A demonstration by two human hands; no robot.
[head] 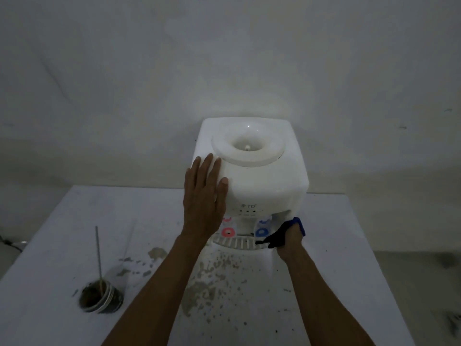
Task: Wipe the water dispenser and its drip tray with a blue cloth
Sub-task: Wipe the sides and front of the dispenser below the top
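A white tabletop water dispenser point(264, 181) stands at the back of the table, against the wall, with a round bottle well on top. Under its front are a red tap point(228, 231) and a blue tap point(262, 231). The white slatted drip tray point(234, 242) juts out below them. My left hand point(203, 196) lies flat, fingers together, on the dispenser's front left corner. My right hand point(287, 239) grips the dark blue cloth point(277, 237) and presses it against the right end of the drip tray, beside the dispenser's lower right corner.
The white table point(62, 233) is stained with brown flecks in front of the tray. A dark jar point(101, 297) with a thin stick upright in it stands at the near left. The table's right edge drops to the floor.
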